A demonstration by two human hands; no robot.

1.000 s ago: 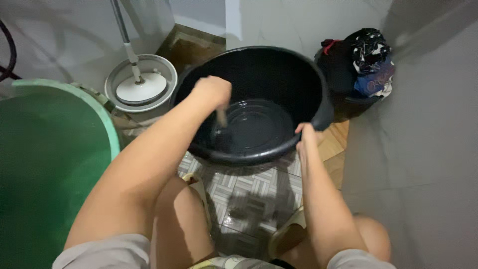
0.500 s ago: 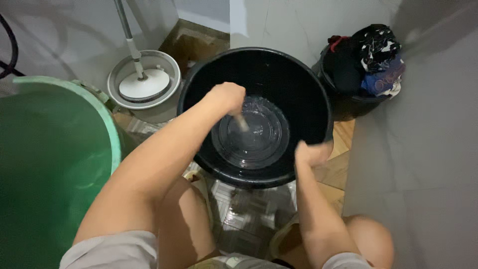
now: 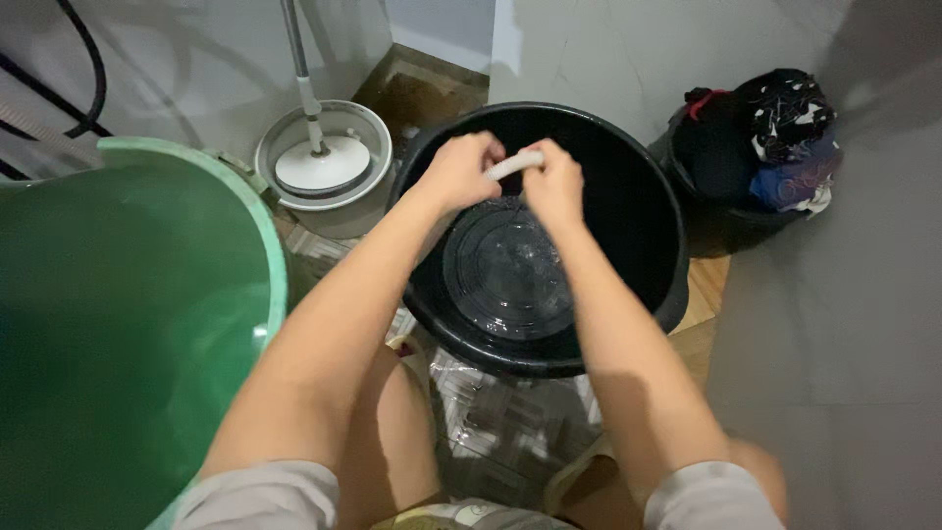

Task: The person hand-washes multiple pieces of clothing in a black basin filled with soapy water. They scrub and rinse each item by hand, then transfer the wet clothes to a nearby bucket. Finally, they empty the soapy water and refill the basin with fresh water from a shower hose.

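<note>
We now grip a small pale object (image 3: 514, 164) with both our left hand (image 3: 459, 169) and right hand (image 3: 552, 182) above the black tub (image 3: 638, 211); the right has left the rim, so stirring has stopped.

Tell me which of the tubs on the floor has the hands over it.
The big black tub in the middle, with water in its bottom. Both hands are above it; the green tub stands left, the clothes-filled bucket right.

Small pale stick-like piece (image 3: 514, 164) (blurred), level, above black tub (image 3: 628, 186)
</note>
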